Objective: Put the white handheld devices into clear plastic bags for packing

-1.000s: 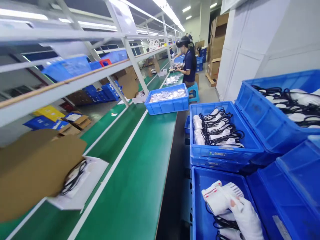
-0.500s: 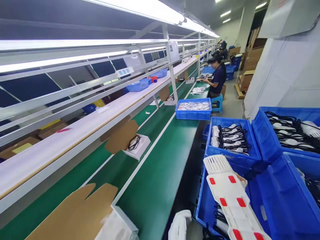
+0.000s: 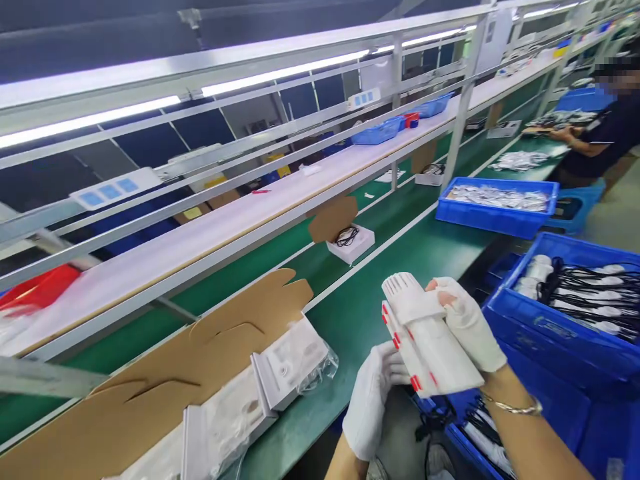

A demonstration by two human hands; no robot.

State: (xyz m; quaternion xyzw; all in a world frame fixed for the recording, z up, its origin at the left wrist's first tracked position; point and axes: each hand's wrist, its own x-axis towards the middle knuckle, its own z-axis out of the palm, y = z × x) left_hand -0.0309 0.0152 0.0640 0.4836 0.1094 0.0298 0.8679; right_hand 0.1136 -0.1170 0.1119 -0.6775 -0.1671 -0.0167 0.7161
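**White device held beside the green bench**

The white device [image 3: 440, 350] has a slotted head [image 3: 403, 297] and small red patches [image 3: 415, 383]. The right hand [image 3: 467, 323] grips it; the left hand [image 3: 371, 397] is beside it, its grip unclear. Blue crates [image 3: 575, 341] flank the green bench [image 3: 415, 252]; opened cartons [image 3: 225, 360] lie on it. Earlier, the device was farther from the bench, red patches facing up.

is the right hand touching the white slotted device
Touching: the head view shows the right hand gripping the white slotted device, thumb against its side.
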